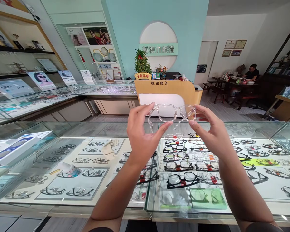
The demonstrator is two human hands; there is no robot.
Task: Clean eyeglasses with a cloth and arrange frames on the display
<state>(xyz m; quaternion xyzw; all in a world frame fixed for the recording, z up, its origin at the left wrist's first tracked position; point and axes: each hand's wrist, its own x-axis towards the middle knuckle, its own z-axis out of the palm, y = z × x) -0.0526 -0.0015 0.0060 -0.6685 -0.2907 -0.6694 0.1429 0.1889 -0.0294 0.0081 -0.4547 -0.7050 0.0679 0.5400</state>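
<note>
A pair of clear-framed glasses (pixel 167 112) is held up above the glass display counter, its temples folded in behind the lenses. My left hand (pixel 143 130) pinches the frame's left end between thumb and fingers. At the right end, my right hand (pixel 209 129) grips the rim and hinge the same way. Beneath the hands, rows of glasses lie in the counter, among them a black-framed pair (pixel 183 180) with a red tag. A green cloth-like piece (pixel 207 198) lies below that pair.
A white and blue box (pixel 14 148) and a beige cloth (pixel 110 147) rest on the counter at the left. Beyond stands a wooden cashier desk (pixel 168 90) with a potted plant (pixel 142 62). Someone sits at a dark table (pixel 228 82) at the far right.
</note>
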